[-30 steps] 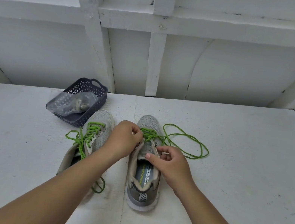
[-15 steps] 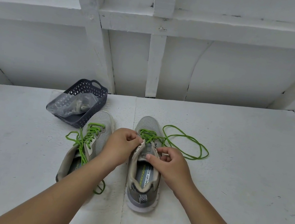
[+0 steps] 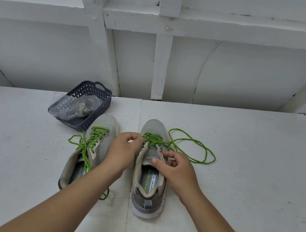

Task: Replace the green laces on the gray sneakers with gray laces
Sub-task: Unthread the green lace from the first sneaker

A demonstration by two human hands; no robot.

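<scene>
**A:** So what's on the white table [image 3: 242, 162], left to right?

**B:** One dark basket [image 3: 100, 104] with one clear bag [image 3: 73, 108] in it. Then two gray sneakers: the left sneaker [image 3: 93, 146] fully laced in green, the right sneaker [image 3: 148, 172] half undone.

**A:** Hands?

**B:** Two. The left hand [image 3: 123, 151] pinches the green lace [image 3: 193, 149] at the eyelets, fingers curled. The right hand [image 3: 175, 171] grips the shoe's side with thumb and fingers. The loose lace loops off right.

white painted work surface [image 3: 242, 162], made of two boards with a seam [image 3: 132, 165] running front to back. behind it a white wall [image 3: 247, 77] framed by white beams, paint chipped in places. even, soft light, faint shadows only.
</scene>
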